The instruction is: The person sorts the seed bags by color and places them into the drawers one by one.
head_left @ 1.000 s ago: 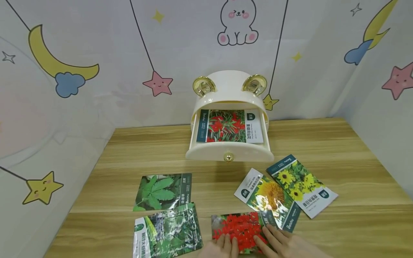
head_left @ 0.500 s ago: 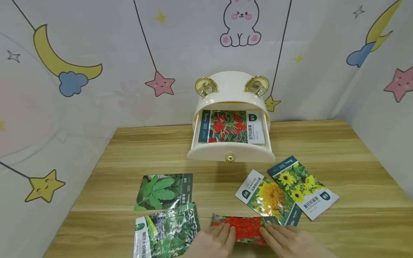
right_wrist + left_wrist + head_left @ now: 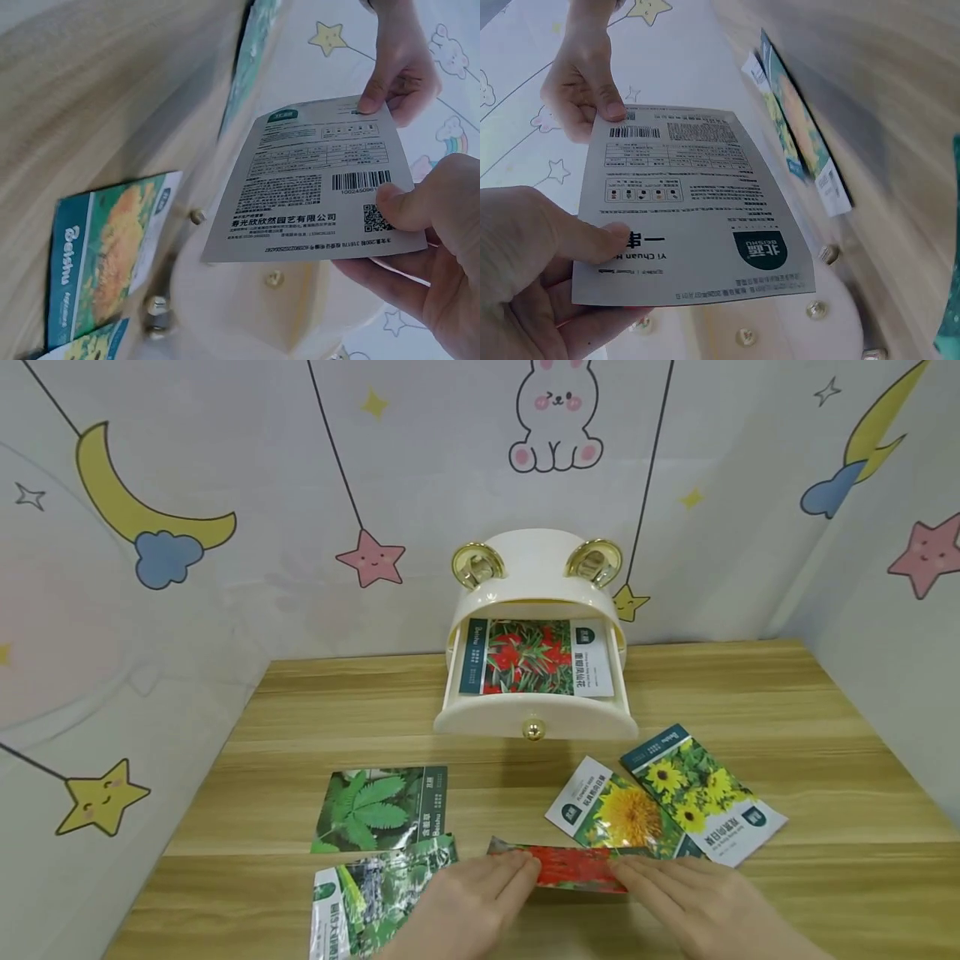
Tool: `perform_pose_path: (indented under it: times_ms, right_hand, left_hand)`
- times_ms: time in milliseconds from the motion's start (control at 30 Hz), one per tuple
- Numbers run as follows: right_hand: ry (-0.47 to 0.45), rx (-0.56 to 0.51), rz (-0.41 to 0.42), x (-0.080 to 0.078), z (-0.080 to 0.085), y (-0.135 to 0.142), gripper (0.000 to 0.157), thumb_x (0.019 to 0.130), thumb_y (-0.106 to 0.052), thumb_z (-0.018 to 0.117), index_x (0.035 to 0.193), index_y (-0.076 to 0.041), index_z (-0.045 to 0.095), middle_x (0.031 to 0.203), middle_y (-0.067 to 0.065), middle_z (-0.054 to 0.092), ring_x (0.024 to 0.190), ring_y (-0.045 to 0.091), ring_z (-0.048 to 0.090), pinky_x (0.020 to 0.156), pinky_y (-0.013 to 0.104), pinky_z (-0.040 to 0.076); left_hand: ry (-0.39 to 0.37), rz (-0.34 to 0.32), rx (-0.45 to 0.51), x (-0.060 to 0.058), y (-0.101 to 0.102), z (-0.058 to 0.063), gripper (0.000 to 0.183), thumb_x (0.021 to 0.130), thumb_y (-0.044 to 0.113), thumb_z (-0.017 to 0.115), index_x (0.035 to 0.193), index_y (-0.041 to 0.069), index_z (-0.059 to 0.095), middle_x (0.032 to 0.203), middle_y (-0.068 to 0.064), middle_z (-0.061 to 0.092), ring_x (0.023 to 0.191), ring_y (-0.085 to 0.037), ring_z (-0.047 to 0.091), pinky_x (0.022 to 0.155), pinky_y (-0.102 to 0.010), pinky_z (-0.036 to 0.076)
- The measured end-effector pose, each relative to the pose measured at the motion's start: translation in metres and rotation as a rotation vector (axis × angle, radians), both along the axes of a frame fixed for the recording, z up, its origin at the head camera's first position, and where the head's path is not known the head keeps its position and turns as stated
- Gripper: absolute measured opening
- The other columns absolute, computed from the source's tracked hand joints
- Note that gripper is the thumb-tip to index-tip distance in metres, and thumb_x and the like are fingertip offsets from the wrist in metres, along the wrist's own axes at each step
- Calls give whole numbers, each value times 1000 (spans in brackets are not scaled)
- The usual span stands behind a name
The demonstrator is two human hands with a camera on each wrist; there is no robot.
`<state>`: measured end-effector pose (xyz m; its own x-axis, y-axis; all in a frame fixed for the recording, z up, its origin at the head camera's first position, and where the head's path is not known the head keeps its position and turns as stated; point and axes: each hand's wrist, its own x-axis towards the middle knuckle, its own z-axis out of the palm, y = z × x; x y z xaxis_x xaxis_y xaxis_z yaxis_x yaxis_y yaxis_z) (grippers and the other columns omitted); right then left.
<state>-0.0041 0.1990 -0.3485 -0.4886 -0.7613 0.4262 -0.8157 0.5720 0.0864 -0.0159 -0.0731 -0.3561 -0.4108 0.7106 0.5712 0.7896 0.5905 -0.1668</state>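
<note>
In the head view, a seed packet with red flowers (image 3: 576, 867) is tilted up off the table between my two hands. My left hand (image 3: 468, 902) pinches one end, and my right hand (image 3: 693, 897) pinches the other. Both wrist views show the packet's white printed back (image 3: 682, 187), with each thumb on that side and the fingers on the picture side. Beyond it stands a white box with gold ears (image 3: 536, 560). Its drawer (image 3: 534, 714) is pulled out, and another red-flower packet (image 3: 528, 656) lies inside.
A green-leaf packet (image 3: 367, 810) and a second, shiny green packet (image 3: 375, 893) lie at left, the latter partly behind my left hand. At right, an orange-flower packet (image 3: 626, 810) and a yellow-flower packet (image 3: 701, 789) overlap on the wooden table (image 3: 322, 710). A printed curtain (image 3: 420, 452) hangs behind.
The red-flower packet lay flat under my fingertips a second ago. Both hands now grip its ends, and it has risen and tilted, moving slightly toward the drawer. Other packets stay put.
</note>
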Motion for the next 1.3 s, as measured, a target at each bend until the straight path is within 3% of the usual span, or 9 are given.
perform_pose_path:
  times_ms: [133,233,400,567,633,833,1067,1200,1300]
  right_hand:
    - [-44,-10,-59,7,11,2,77,73,-75,48,122,-17,57,116,-6,64,95,8,64,76,23,52]
    - [-34,-27,-52,7,19,2,75,73,-74,49,121,-17,58,116,-5,64,96,8,64,77,22,52]
    - [55,-161,14,3,32,-2,76,75,-73,47,116,-10,62,109,0,68,88,13,66,72,21,53]
    - [126,-234,-18,3,48,-7,80,72,-76,48,112,-9,66,104,2,70,83,15,67,68,23,52]
    - [158,-266,8,2,53,-9,81,73,-75,46,111,-7,66,104,5,70,84,18,67,79,23,51]
    - [207,-313,78,-1,61,-8,81,78,-72,42,111,-1,65,109,11,68,92,21,65,112,15,24]
    - [195,-335,66,0,68,-5,77,75,-68,51,114,-3,64,116,10,65,104,17,62,110,13,26]
    - [189,-335,26,4,82,-9,62,81,-58,54,114,-6,65,115,8,66,101,17,64,108,10,26]
    - [250,-359,23,2,94,-14,37,94,-33,46,109,-7,68,108,8,69,94,17,66,88,14,47]
  left_hand:
    - [25,1,15,-1,-2,10,36,98,13,35,95,11,71,92,-1,73,82,-8,69,69,-19,55]
    - [56,-4,29,0,-4,16,40,100,19,32,94,11,71,92,-1,73,82,-9,69,69,-19,55]
    - [141,-22,80,0,-8,28,47,100,33,30,95,8,70,91,-4,73,80,-12,70,67,-21,56]
    - [232,-41,146,-2,-9,41,37,99,22,37,95,6,70,90,-6,73,79,-14,70,64,-23,56]
    - [286,-44,155,-3,-9,46,29,95,6,42,93,5,71,89,-7,73,79,-14,70,65,-24,56]
    - [311,-61,148,-3,-11,63,28,95,6,41,99,3,69,95,-9,72,87,-16,70,70,-26,56]
    - [377,-68,146,-4,-13,75,26,94,4,43,100,2,69,96,-11,72,88,-18,69,72,-27,56]
    - [351,-90,191,-3,-16,81,36,99,21,37,106,0,66,102,-13,70,93,-20,68,75,-29,56]
    - [391,-107,216,-6,-16,86,34,98,21,41,105,-1,66,101,-13,70,93,-21,68,75,-30,56]
